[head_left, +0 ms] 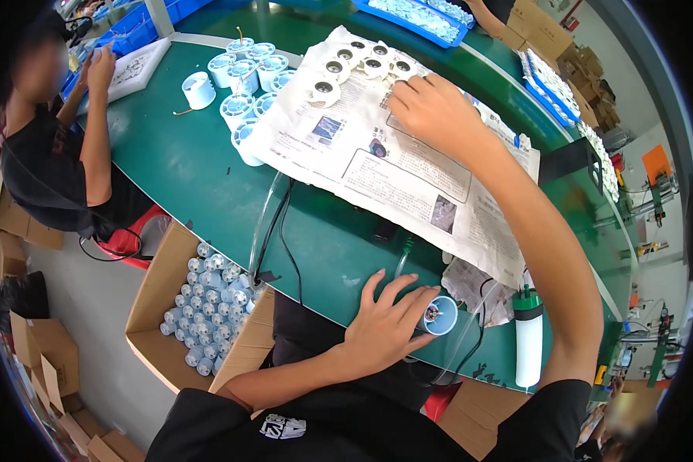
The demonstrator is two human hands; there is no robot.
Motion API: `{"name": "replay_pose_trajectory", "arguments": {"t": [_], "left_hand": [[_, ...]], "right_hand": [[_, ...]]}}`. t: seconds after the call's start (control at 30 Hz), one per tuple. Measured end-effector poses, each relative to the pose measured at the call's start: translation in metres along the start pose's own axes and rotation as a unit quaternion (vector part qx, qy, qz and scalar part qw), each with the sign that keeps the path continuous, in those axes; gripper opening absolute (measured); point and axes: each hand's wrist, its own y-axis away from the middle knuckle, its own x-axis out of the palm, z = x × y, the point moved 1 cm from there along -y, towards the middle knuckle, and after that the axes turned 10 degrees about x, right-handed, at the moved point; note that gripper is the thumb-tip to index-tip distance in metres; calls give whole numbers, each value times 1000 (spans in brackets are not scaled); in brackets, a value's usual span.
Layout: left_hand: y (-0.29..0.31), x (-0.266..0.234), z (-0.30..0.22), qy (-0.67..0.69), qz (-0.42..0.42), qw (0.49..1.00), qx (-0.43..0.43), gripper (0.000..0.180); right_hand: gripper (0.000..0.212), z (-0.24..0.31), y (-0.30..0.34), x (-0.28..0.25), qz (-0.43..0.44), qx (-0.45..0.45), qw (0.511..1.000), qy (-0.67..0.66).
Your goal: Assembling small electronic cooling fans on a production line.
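Note:
My left hand [385, 327] is wrapped round a light-blue plastic cup-shaped housing [441, 316] near the table's front edge. The housing lies tilted, with small reddish and metallic parts and wire visible inside. My right hand [435, 112] reaches across a newspaper-covered surface [408, 173], its fingers curled down beside a group of white round parts with dark centres [334, 68]. Whatever its fingertips pinch is hidden under the hand. A white tube-shaped bottle with a green cap [528, 346] is by my right forearm.
Several light-blue housings [242, 75] stand left of the newspaper. A cardboard box [162, 308] of small clear-and-blue pieces is at lower left. Black cables [283, 212] and a clear hose hang over the green table [177, 158]. A co-worker [61, 146] sits at left; blue trays [416, 23] lie beyond.

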Motion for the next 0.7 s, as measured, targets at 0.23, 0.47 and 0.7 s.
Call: {"name": "replay_pose_trajectory", "arguments": {"t": [0.23, 0.47, 0.7], "left_hand": [[-2, 3, -2, 8, 13, 1000, 7, 68], [-5, 0, 3, -22, -1, 1000, -2, 66], [-10, 4, 0, -9, 24, 1000, 3, 65]], "right_hand": [[11, 22, 71, -88, -110, -51, 988, -100], [11, 79, 150, -164, -24, 458, 738, -495], [9, 133, 199, -173, 149, 664, 202, -705]]}}
